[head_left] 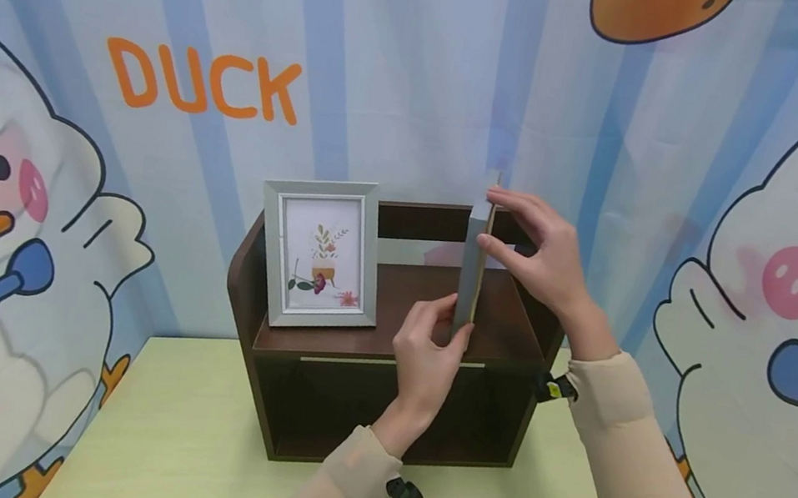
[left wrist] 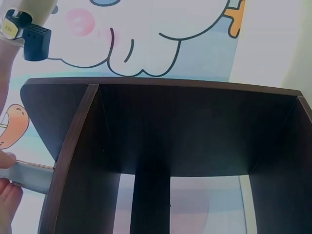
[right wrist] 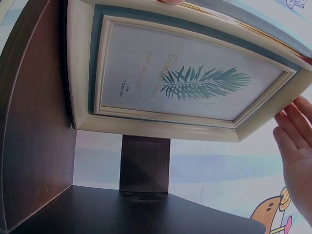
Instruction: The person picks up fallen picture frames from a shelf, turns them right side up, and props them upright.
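Both hands hold a picture frame [head_left: 472, 267] upright over the right part of the brown shelf's top board, seen edge-on from the head. My left hand [head_left: 425, 362] pinches its lower near edge between thumb and fingers. Higher up, my right hand [head_left: 550, 252] grips the upper part. The right wrist view shows a green leaf print behind cream and teal borders on the held picture frame [right wrist: 195, 53]. Whether its bottom touches the board is hard to tell. To the left, another picture frame [head_left: 371, 279] with a pale grey border and plant print leans back on the board.
The dark brown shelf [head_left: 258, 399] stands on a pale yellow-green table [head_left: 164, 420], with raised side panels and a back rail [head_left: 421, 222]. Its lower compartment faces me. Behind hangs a blue striped curtain [head_left: 424, 59] with cartoon ducks.
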`<state>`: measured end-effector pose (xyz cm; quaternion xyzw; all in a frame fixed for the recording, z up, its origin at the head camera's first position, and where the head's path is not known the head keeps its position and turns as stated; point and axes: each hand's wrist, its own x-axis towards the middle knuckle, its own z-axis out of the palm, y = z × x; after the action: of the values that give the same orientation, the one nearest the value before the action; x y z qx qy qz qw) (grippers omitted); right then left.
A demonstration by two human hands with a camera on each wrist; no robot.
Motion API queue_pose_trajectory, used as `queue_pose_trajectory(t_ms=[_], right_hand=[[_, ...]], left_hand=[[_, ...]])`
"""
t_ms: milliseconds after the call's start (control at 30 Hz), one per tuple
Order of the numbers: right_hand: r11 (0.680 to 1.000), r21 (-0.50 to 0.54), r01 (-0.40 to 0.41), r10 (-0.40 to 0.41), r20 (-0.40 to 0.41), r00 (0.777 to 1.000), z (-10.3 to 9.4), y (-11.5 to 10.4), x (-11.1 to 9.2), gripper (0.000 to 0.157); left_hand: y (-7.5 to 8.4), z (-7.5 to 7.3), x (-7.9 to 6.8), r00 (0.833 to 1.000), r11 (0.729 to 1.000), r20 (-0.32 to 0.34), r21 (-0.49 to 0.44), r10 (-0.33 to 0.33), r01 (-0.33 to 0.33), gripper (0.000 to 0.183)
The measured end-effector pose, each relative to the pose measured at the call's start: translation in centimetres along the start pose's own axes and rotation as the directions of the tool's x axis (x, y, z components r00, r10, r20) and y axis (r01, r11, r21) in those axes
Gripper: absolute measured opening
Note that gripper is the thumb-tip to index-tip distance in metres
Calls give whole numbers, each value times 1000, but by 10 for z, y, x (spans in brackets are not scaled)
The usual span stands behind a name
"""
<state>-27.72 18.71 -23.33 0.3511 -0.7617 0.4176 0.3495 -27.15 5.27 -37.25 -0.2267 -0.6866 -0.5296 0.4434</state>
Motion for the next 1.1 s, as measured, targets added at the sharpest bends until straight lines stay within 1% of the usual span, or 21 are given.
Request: queue_pose_trajectory(t_ms=[400,600,800,933,1100], right_hand=[[997,82,3,-5,18,1000,-8,8,-3,45],[993,120,9,-13,32,999,-12,12,-3,44],[981,192,15,-24,44,999,-15,19,-3,42],[972,234,17,-28,44,999,-17,24,-4,41],[968,251,13,-22,31,999,-18,27,-5,40]], left_hand=[[4,5,-3,999,1000,38,1,15,-15,36],[7,9,-5,996,1000,85,-7,-1,2,37],[10,14,-7,993,1000,116,-5,-3,3,39],[10,16,-7,992,1000,123,-17,0,2,37],[7,15,-9,995,1000,94,-10,-22,23,28]])
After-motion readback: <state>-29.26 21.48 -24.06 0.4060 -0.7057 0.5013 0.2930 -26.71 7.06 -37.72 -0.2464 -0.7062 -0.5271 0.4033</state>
